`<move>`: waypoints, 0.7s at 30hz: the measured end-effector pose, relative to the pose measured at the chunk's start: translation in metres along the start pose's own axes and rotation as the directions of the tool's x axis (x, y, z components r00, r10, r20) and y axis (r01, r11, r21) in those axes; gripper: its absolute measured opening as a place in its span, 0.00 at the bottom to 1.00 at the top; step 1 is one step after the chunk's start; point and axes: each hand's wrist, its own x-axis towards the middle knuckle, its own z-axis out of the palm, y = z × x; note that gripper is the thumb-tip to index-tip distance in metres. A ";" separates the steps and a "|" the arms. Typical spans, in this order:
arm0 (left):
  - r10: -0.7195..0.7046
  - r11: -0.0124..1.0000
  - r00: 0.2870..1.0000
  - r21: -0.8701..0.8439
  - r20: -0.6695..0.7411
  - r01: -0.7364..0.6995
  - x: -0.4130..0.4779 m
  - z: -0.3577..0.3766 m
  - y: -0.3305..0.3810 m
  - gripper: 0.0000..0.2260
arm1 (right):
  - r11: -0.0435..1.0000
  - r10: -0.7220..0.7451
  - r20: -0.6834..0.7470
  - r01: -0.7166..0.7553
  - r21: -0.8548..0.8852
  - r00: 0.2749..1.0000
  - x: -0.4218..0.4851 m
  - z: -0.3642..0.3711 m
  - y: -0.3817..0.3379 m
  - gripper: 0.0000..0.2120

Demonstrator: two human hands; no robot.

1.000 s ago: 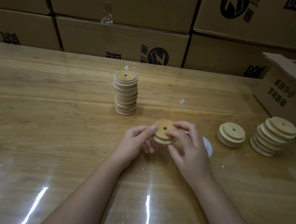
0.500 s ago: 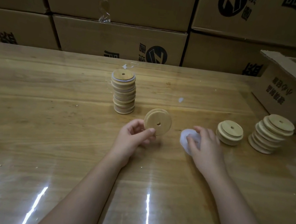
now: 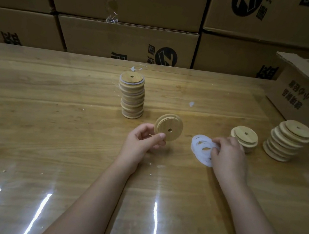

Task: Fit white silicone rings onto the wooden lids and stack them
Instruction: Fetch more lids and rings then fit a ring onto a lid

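Head view, sole listing.

A: Item one, change?

B: A second ago both hands were on the lid [image 3: 169, 127]. The right hand [image 3: 229, 158] has since left it and gone out to the rings [image 3: 202, 148], a loose white pile lying flat at its fingertips. The lid is now held by the left hand [image 3: 142, 141] alone.

A: Meaning for the task?

B: Judged: fetching a ring for this lid. No white is seen on it. Fitting is not yet begun, and stacking comes after.

A: Item two, left hand?

B: Thumb and fingers pinch the lid's lower rim. The lid is raised off the table [image 3: 48, 121], on edge, holed face tilted toward the camera, just above the fingertips.

A: Right hand?

B: Back up, fingers bent down onto the pile's edge nearest it, touching. Whether a ring is pinched, cannot tell.

A: Surroundings?

B: Done stack [image 3: 131, 95], white showing between lids, beyond the left hand. Low stack [image 3: 244, 137] just past the right hand's knuckles. Bare stack [image 3: 286, 139], leaning, farther out on that side, before an open box [image 3: 308, 99].
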 end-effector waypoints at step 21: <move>-0.001 1.000 1.000 0.005 0.009 0.001 0.000 -0.001 0.000 0.04 | 0.970 -0.032 -0.192 0.077 0.231 0.981 0.000 -0.004 -0.002 0.03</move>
